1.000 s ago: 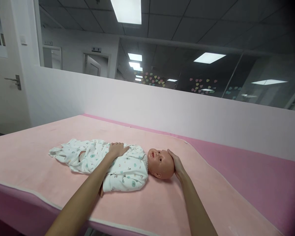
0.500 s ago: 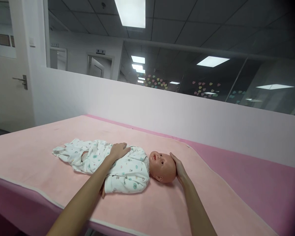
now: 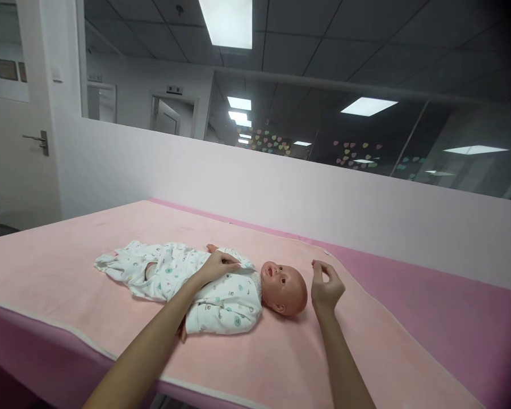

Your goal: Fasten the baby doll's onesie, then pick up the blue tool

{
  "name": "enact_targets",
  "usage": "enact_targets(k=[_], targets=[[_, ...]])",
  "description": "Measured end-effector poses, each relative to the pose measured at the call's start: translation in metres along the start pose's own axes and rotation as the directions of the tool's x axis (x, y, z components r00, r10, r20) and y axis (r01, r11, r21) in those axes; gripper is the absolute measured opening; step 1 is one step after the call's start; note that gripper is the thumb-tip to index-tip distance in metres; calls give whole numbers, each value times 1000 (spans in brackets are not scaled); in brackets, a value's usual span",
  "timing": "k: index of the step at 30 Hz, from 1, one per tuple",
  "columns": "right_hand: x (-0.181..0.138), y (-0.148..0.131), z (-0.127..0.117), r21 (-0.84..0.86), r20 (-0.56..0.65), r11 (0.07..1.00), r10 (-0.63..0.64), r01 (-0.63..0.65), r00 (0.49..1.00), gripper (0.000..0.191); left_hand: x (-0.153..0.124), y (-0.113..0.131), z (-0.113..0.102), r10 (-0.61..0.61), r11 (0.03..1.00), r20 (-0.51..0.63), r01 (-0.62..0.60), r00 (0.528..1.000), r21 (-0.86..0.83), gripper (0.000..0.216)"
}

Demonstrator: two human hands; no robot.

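A baby doll [image 3: 283,287] lies on its back on a light pink blanket [image 3: 89,272], head to the right. It wears a white romper [image 3: 183,278] with small teal prints. My left hand [image 3: 218,266] rests on the doll's chest, fingers pinching the romper fabric near the shoulder. My right hand [image 3: 326,287] hovers just right of the doll's head, fingers loosely curled and holding nothing, not touching the head.
The blanket covers a darker pink padded table [image 3: 451,318] that runs to the right. A low white partition wall [image 3: 281,187] stands behind it, with glass above. A white door [image 3: 12,159] is at the far left.
My right hand has let go of the doll's head and pulled away to the right. My left hand has slid toward the doll's shoulder and pinched the romper.
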State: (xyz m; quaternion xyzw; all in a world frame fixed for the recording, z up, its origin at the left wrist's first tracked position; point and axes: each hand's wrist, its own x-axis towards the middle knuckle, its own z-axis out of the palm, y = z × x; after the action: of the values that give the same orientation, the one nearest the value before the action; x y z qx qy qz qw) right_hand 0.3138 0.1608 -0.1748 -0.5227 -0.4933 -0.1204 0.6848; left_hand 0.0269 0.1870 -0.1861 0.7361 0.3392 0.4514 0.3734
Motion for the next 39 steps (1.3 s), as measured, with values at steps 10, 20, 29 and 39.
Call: enact_targets(k=[10,20,29,39], targets=[[-82,-97,75,-103,799,771,-313,629,514,24,7,-7,0,-5,974,-94,-17,996,-225,30],[-89,-104,91,-421,791,751,29,509,611,31,4,-3,-1,-19,974,-60,5,998,-226,34],[-83,-99,72,-210,614,896,-190,391,766,25,3,-2,-2,-62,978,-106,39,992,-203,34],[-57,-100,58,194,61,980,-58,46,996,27,0,4,-1,-49,998,-36,47,998,-46,33]])
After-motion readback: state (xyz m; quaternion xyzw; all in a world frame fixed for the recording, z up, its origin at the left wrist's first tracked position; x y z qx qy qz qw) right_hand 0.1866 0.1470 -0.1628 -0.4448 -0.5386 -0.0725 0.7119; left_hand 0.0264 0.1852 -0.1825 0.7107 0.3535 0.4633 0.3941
